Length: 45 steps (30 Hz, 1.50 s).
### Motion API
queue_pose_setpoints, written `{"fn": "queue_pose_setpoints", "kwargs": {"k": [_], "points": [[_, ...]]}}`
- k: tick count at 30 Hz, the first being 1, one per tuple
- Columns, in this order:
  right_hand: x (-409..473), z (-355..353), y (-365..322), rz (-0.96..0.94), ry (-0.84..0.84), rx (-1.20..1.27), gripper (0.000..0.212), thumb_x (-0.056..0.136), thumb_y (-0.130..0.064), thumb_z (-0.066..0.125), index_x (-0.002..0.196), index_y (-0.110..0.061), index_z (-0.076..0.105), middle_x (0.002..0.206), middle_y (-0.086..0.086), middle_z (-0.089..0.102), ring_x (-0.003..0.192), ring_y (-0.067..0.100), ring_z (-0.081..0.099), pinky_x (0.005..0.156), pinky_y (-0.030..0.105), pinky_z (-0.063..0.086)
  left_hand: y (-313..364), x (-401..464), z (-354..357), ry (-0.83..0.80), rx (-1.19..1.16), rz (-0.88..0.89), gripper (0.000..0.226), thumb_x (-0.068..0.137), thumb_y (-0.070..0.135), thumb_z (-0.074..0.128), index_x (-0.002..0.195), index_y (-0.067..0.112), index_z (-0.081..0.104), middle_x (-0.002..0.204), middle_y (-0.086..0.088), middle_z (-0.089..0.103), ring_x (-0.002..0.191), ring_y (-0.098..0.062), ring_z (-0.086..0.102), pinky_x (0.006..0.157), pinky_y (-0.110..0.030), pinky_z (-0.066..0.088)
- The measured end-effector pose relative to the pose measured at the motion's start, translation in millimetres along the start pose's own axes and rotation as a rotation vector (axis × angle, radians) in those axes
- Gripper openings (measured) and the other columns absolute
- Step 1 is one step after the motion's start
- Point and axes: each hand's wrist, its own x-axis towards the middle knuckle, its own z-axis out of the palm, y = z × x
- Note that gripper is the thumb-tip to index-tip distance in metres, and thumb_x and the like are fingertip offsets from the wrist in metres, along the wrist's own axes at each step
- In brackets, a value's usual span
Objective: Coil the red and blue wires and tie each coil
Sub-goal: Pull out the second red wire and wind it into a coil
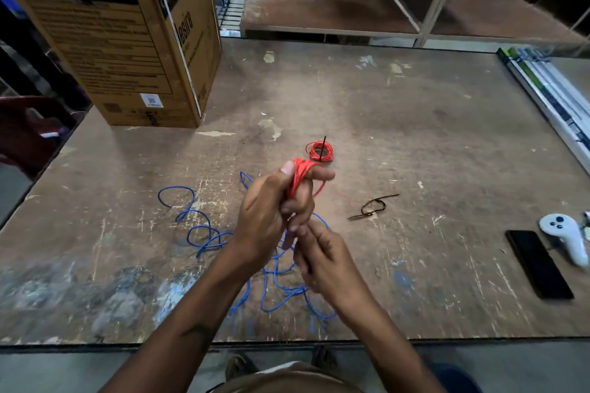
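Behind the worktable [415, 124], box [121, 41] print is unreadable; left hand [271, 210] grips red wire [298, 179], right hand [322, 255] pinched shut.

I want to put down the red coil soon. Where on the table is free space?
Bare table lies beyond the black ties, and between the cardboard box and the tied red coil. Crowded: loose blue wire under both hands; phone at right.

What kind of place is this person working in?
Probably a workshop or warehouse: a scuffed plywood workbench, a large cardboard shipping box and metal-framed tables behind it.
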Motion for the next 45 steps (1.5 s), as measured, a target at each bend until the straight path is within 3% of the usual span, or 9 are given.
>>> {"fn": "queue_pose_setpoints", "kwargs": {"k": [4,8,13,19,26,30,37,42,45], "points": [[-15.0,3.2,-6.0,-0.029,0.048,-0.203,0.032,0.114,-0.036,0.043,0.089,-0.04,0.062,0.06,-0.012,0.045,0.054,0.004,0.039,0.056,0.024,0.034,-5.2,2.4,-1.6,0.072,0.41,0.074,0.044,0.116,0.027,0.028,0.124,0.01,0.068,0.066,0.003,0.033,0.055,-0.028,0.033,0.047,-0.028,0.034],[-26.4,-4.3,-13.4,-0.001,-0.018,-0.383,0.024,0.113,-0.041,0.044,0.109,-0.029,0.064,0.063,-0.012,0.05,0.058,0.006,0.044,0.062,0.035,0.038,-27.2,2.7,-18.3,0.103,0.825,0.103,0.036,0.116,0.028,0.033,0.131,0.018,0.065,0.075,0.013,0.05,0.066,-0.009,0.052,0.069,-0.028,0.04],[-28.0,-18.3,-43.2,-0.023,-0.022,-0.36,0.025,0.113,-0.041,0.045,0.104,-0.032,0.066,0.066,-0.011,0.052,0.06,0.007,0.047,0.062,0.035,0.042,-34.1,8.5,-48.6,0.077,0.925,0.031,0.038,0.116,0.033,0.034,0.103,0.055,0.062,0.086,-0.001,0.066,0.071,-0.014,0.059,0.071,-0.032,0.045],[25.0,-60.9,-56.1,-0.239,0.267,-0.524,0.015,0.105,-0.033,0.066,0.096,-0.028,0.078,0.067,-0.011,0.065,0.061,0.007,0.06,0.059,0.022,0.041,-32.7,-19.0,-25.8,-0.054,0.608,-0.116,0.049,0.116,0.028,0.032,0.095,0.024,0.077,0.067,0.002,0.039,0.058,-0.012,0.037,0.059,-0.027,0.033],[48.6,-41.6,-3.3,-0.218,0.076,-0.2,0.021,0.1,-0.018,0.059,0.103,-0.029,0.077,0.096,-0.011,0.078,0.09,0.005,0.07,0.084,0.03,0.053,-14.3,-23.7,-13.4,-0.061,0.238,-0.11,0.069,0.109,0.046,0.032,0.077,-0.006,0.063,0.052,0.007,0.028,0.046,-0.018,0.02,0.049,-0.035,0.017],[14.9,1.4,18.6,-0.175,0.109,-0.231,0.032,0.104,-0.01,0.048,0.101,-0.034,0.068,0.074,-0.01,0.063,0.065,0.003,0.054,0.064,0.026,0.044,-7.8,-12.9,-9.0,0.041,0.155,-0.042,0.061,0.11,0.04,0.026,0.082,0.015,0.074,0.056,0.002,0.028,0.048,-0.02,0.029,0.048,-0.036,0.032],[-8.0,21.5,2.5,0.054,-0.021,-0.157,0.024,0.114,-0.018,0.043,0.097,-0.025,0.06,0.063,-0.008,0.054,0.05,0.012,0.057,0.057,0.045,0.054,-22.5,-9.8,-19.2,0.163,0.588,0.092,0.043,0.116,0.027,0.026,0.114,0.017,0.068,0.071,0.0,0.046,0.064,-0.026,0.047,0.063,-0.036,0.041],[-16.5,4.2,-13.4,0.057,-0.068,-0.25,0.025,0.114,-0.032,0.046,0.102,-0.028,0.067,0.064,-0.01,0.053,0.051,0.002,0.046,0.057,0.025,0.039,-37.1,-1.5,-48.8,0.111,0.983,0.095,0.029,0.115,0.032,0.03,0.111,0.039,0.058,0.082,0.016,0.062,0.071,-0.005,0.057,0.07,-0.036,0.047],[-16.7,-11.9,-29.0,-0.032,0.041,-0.456,0.023,0.113,-0.031,0.05,0.102,-0.033,0.07,0.066,-0.015,0.058,0.058,0.004,0.054,0.059,0.028,0.052,-43.4,-8.4,-54.8,0.03,1.043,0.05,0.038,0.114,0.032,0.031,0.109,0.026,0.068,0.089,0.026,0.066,0.077,0.003,0.06,0.074,-0.029,0.049]]}}
